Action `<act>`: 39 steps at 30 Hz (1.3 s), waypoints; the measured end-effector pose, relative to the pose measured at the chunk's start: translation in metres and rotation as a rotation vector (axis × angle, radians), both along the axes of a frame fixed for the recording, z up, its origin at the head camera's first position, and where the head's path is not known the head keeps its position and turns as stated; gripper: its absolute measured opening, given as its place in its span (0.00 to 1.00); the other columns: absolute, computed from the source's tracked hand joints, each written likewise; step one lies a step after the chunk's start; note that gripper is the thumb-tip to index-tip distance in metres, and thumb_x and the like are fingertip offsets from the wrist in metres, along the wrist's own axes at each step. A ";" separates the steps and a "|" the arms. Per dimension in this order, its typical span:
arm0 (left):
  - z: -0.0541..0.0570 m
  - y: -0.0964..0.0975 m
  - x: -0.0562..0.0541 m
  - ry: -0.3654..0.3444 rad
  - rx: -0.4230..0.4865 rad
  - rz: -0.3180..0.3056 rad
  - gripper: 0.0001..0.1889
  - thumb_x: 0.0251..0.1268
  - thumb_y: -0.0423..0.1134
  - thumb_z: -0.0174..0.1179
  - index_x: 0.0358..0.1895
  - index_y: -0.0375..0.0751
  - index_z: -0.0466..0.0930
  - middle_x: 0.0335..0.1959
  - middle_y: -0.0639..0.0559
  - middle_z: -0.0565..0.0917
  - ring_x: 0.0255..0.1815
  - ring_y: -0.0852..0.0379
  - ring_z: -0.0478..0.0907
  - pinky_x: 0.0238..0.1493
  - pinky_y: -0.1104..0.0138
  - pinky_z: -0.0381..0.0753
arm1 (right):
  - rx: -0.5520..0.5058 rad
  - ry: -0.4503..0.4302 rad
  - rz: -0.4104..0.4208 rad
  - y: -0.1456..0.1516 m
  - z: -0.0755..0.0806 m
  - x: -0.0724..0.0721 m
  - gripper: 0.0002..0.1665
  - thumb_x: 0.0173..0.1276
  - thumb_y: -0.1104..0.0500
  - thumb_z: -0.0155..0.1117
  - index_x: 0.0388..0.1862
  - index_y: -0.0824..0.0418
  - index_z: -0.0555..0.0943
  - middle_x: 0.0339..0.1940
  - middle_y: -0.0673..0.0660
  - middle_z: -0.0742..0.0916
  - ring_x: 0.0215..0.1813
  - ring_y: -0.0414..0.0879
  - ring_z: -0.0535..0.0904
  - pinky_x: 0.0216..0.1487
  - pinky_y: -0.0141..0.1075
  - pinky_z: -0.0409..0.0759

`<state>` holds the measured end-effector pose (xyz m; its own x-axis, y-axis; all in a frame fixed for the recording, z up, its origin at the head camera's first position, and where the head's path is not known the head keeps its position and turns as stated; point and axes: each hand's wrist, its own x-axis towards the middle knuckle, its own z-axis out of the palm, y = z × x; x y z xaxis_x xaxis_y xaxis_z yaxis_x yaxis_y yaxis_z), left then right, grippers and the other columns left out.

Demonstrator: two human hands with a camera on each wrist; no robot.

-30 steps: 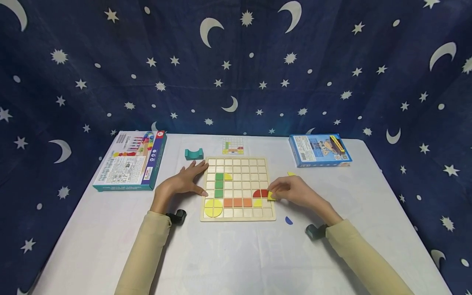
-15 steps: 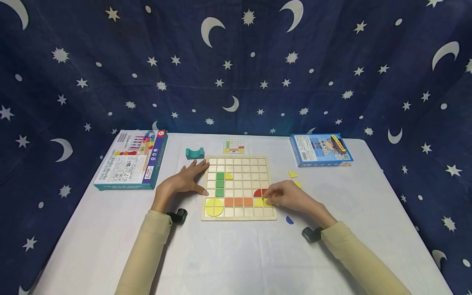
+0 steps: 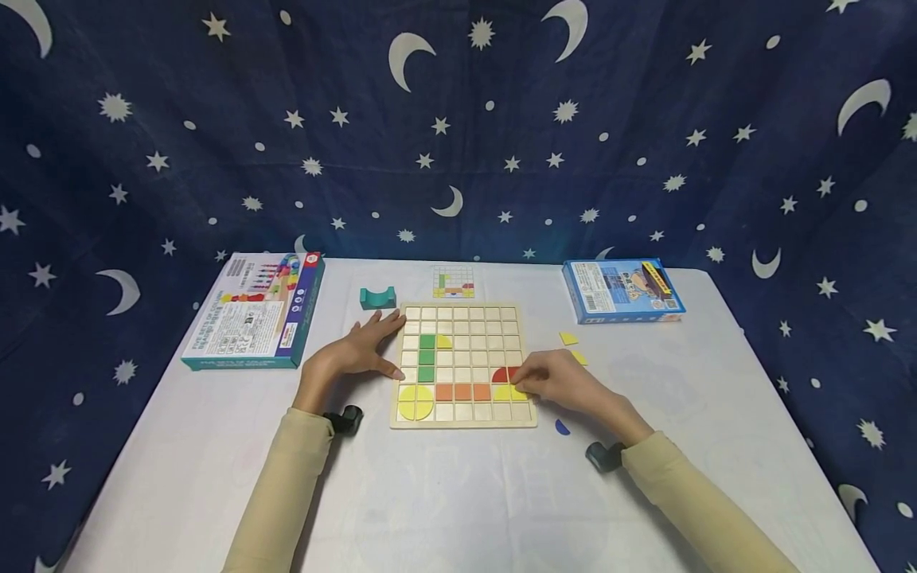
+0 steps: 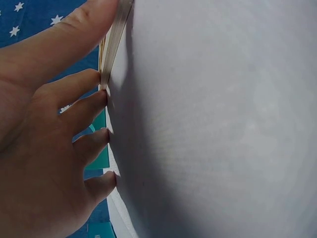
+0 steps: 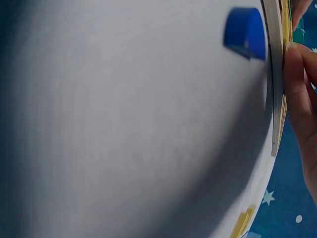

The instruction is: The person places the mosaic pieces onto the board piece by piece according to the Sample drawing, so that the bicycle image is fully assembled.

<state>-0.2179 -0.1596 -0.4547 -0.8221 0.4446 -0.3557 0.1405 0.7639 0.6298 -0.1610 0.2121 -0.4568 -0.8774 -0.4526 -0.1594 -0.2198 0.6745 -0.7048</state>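
A wooden grid board [image 3: 464, 412] lies on the white table with green, red, orange and yellow pieces in its cells. Along its left edge rests my left hand [image 3: 360, 348], fingers spread and tips touching the rim; the left wrist view shows the same hand [image 4: 54, 129] against that edge. At the board's right side, the thumb and forefinger of my right hand [image 3: 562, 377] pinch a yellow piece [image 3: 520, 393], which sits in a cell below the red pieces [image 3: 500, 375]. My fingers partly cover both. The right wrist view shows the thumb on the board's edge [image 5: 276, 94].
A blue half-round piece [image 3: 562, 427] and yellow pieces [image 3: 568, 339] lie right of the board. Behind it are a pattern card [image 3: 454, 282] and a teal curved block [image 3: 377, 299]. One box [image 3: 251, 314] stands left, a blue box [image 3: 622, 292] right.
My right hand has moved left, bringing the yellow piece from the board's right edge into a cell beside another yellow piece. My left hand has stayed at the board's left edge.
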 end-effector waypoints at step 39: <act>0.001 0.000 0.001 -0.010 -0.006 0.006 0.59 0.51 0.46 0.80 0.84 0.44 0.51 0.86 0.42 0.46 0.86 0.37 0.32 0.82 0.38 0.28 | 0.180 0.061 -0.339 0.067 -0.005 -0.044 0.18 0.69 0.58 0.71 0.55 0.63 0.84 0.53 0.64 0.87 0.49 0.55 0.80 0.49 0.44 0.84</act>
<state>-0.2167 -0.1592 -0.4533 -0.8212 0.4374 -0.3666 0.1297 0.7686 0.6264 -0.2049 0.2793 -0.4613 -0.9826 -0.1049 -0.1532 -0.0008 0.8278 -0.5610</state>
